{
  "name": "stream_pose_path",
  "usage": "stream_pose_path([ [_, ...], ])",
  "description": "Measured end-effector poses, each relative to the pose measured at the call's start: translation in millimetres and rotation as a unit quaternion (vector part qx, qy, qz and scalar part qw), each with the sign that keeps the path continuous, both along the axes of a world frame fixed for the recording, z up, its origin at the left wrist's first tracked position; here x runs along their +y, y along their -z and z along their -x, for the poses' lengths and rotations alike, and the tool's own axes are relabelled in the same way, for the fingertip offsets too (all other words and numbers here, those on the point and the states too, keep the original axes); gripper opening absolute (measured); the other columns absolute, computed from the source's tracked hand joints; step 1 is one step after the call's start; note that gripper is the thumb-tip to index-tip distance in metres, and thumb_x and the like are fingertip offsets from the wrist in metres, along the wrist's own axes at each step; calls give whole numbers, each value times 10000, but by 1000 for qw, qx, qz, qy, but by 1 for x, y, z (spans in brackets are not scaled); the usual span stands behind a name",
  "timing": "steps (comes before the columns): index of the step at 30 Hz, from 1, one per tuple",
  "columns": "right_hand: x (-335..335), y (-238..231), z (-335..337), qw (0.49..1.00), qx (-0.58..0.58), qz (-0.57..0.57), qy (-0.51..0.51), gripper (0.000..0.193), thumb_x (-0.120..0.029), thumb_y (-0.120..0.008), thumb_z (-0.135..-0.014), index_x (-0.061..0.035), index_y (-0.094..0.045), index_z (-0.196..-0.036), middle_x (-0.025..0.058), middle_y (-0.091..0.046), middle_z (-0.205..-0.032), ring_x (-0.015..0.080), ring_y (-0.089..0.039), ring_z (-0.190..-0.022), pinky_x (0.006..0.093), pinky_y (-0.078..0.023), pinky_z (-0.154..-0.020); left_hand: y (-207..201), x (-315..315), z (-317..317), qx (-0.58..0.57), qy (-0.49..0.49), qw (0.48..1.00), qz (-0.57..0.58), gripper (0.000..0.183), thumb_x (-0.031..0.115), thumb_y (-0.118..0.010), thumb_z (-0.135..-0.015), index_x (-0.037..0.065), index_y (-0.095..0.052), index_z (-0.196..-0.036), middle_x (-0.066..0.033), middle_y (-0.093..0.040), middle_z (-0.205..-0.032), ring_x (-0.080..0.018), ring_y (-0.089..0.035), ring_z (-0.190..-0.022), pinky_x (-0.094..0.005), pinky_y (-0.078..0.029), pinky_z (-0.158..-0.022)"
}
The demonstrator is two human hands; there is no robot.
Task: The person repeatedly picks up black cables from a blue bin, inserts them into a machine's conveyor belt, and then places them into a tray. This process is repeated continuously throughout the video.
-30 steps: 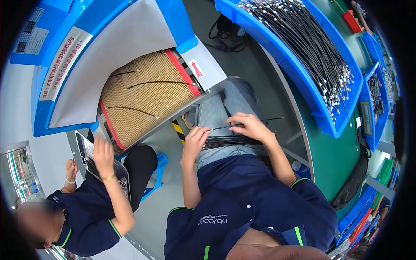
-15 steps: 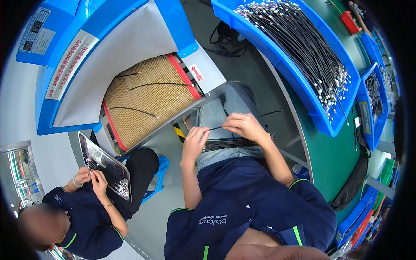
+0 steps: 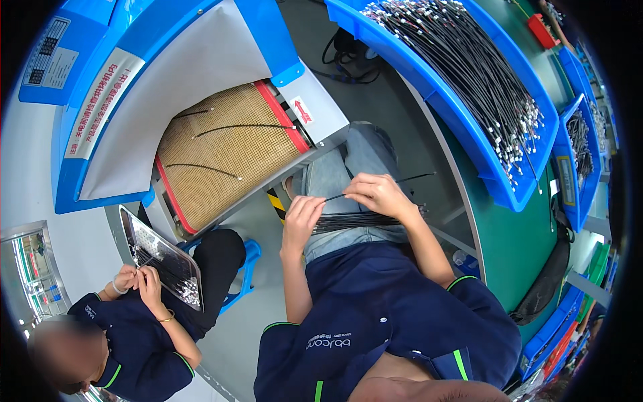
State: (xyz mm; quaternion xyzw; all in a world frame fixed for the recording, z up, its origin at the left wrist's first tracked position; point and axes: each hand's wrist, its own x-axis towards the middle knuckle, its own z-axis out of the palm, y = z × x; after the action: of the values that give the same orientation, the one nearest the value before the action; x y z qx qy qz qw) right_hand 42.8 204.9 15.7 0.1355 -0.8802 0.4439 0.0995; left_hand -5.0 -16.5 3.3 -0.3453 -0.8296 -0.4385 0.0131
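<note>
A thin black cable (image 3: 334,197) stretches between my two hands above my lap. My left hand (image 3: 303,214) pinches it near its left end, the fingertips pressed together. My right hand (image 3: 373,193) grips it a short way along, and the rest of it sticks out past that hand to the right. Beneath my hands, a bundle of similar black cables (image 3: 355,222) lies across my thighs. Fingers hide the left end of the held cable.
Ahead-left, a blue machine has a mesh conveyor belt (image 3: 214,197) carrying 3 black cables. A blue bin (image 3: 435,110) full of cables stands on the green table (image 3: 512,244) at right. At lower left, a co-worker handles cables over a tray (image 3: 125,226).
My hands hold the same cable in almost the same place. The machine and belt appear slightly shifted to the left. The co-worker's hands have moved a little.
</note>
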Motion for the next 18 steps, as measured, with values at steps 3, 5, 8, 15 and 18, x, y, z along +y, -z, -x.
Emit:
stream_pose_path([
  [3,1,3,0,1000,8,-3,-1,104,-140,-692,-771,-87,-688,-862,29,-636,-827,211,-634,-704,323,-508,-597,1,0,-1,20,2,1000,-3,161,8,-685,-760,15,-656,-918,-97,-625,-847,-249,-597,-781,-345,-484,-684],
  [5,1,4,-1,1000,27,-10,-2,110,-158,-690,-771,-99,-686,-863,16,-632,-826,201,-632,-712,323,-510,-595,2,0,0,24,1,1000,-8,163,11,-691,-759,16,-660,-919,-97,-628,-845,-246,-599,-773,-340,-484,-677],
  [8,0,2,-2,998,57,-17,0,101,-153,-690,-767,-104,-686,-855,9,-634,-826,190,-629,-709,316,-509,-587,2,1,-3,-43,-23,999,-23,155,13,-695,-764,19,-668,-916,-97,-634,-840,-243,-601,-758,-334,-483,-666],
  [15,2,5,-2,998,54,-9,15,103,-131,-694,-761,-101,-687,-860,8,-637,-832,191,-630,-710,309,-506,-584,5,1,-4,-75,-21,997,-26,180,3,-691,-772,25,-679,-950,-94,-643,-849,-226,-609,-761,-324,-482,-659],
  [18,2,7,-1,998,57,6,22,133,-103,-709,-742,-97,-701,-875,19,-639,-818,193,-626,-684,311,-499,-570,3,1,-6,-124,-35,991,-39,218,4,-689,-778,28,-674,-994,-87,-653,-865,-201,-621,-784,-310,-488,-672],
])
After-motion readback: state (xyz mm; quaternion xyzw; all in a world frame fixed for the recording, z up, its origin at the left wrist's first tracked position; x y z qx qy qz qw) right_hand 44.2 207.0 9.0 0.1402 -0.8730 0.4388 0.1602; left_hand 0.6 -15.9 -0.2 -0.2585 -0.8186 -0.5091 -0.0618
